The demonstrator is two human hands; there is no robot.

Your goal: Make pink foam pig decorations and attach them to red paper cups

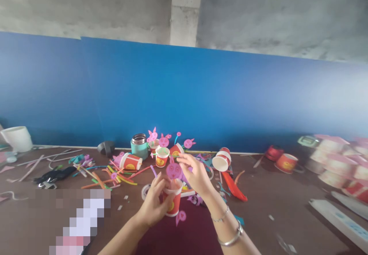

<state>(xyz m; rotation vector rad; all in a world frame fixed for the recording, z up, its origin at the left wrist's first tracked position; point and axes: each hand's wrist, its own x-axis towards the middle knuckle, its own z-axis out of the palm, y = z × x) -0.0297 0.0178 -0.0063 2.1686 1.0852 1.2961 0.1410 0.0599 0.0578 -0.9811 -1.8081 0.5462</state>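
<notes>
My left hand (155,203) is closed around the side of a red paper cup (174,206) with a white rim. A pink paper animal face (174,169) with ears stands up at the cup's rim, and a purple strip (153,171) sticks up beside my left fingers. My right hand (196,174) is held just right of the face, fingers stretched and apart, the tips close to its ear; whether they touch it I cannot tell. A small pink paper piece (181,217) lies at the cup's foot.
Behind stand a decorated cup (162,157) and a teal thermos (139,146). Coloured strips (122,176) are scattered on the left. Tipped cups (222,161), a red strip (234,187) and stacked cups (333,155) are to the right. A blue partition (184,94) borders the table.
</notes>
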